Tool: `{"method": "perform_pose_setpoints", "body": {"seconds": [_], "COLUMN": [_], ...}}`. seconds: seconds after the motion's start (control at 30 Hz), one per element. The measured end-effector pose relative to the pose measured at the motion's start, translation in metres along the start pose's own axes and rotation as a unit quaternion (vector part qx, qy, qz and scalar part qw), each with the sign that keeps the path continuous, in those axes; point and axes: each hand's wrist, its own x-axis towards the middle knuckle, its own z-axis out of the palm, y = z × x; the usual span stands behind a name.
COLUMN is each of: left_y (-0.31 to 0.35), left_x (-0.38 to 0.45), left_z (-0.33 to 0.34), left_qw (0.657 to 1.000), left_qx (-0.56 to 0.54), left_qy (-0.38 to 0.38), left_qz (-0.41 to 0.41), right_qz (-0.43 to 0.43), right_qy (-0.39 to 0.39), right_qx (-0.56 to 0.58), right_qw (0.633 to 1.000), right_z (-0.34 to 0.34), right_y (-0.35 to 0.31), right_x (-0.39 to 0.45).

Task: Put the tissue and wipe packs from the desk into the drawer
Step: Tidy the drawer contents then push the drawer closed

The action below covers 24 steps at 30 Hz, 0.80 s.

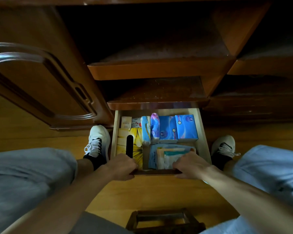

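Both hands are clamped on the drawer's front edge: left hand [121, 167] is curled over the front panel near its left corner, right hand [189, 166] is curled over it near the right corner, fingers hooked inside, thumbs under.

Drawer [203, 132] is pulled out w/ packs already sitting in it. Just past the right-hand fingers a light-blue wipe pack [155, 157] is lying flat w/ a few thin packs stacked on it. Further out from that hand, blue tissue packs [178, 128] are stood up side by side at the back. Past the left-hand knuckles a yellow flower-print pack [135, 142] is laid flat, small pale packs behind it.

Progress, imo: loading looks pretty much done, nothing is being carried. Desktop isn't in view tho, so leftovers can't be ruled out. Prob only the drawer closing is left.
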Motion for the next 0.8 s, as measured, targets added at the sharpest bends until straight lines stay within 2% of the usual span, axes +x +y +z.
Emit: {"method": "perform_pose_setpoints", "body": {"seconds": [0.13, 0.3, 0.47, 0.7, 0.8], "left_y": [-0.003, -0.026, -0.052, -0.1, -0.115], "left_x": [0.002, 0.016, 0.045, 0.085, 0.096], "left_z": [-0.002, -0.016, -0.029, -0.051, -0.058], "left_qw": [0.999, 0.989, 0.951, 0.917, 0.908], "left_qx": [-0.017, -0.001, 0.082, 0.111, 0.148], "left_qy": [0.005, 0.068, 0.202, 0.229, 0.241], "left_qz": [-0.036, -0.135, -0.218, -0.308, -0.311], "right_qz": [0.038, 0.157, 0.232, 0.293, 0.303], "right_qy": [0.007, 0.148, 0.245, 0.261, 0.257], "right_qx": [-0.012, 0.007, 0.008, -0.013, -0.048], "right_qw": [0.999, 0.976, 0.941, 0.92, 0.916], "right_z": [0.001, -0.014, -0.035, -0.065, -0.071], "right_y": [0.002, 0.027, 0.051, 0.097, 0.11], "right_x": [0.001, 0.012, 0.039, 0.08, 0.095]}}
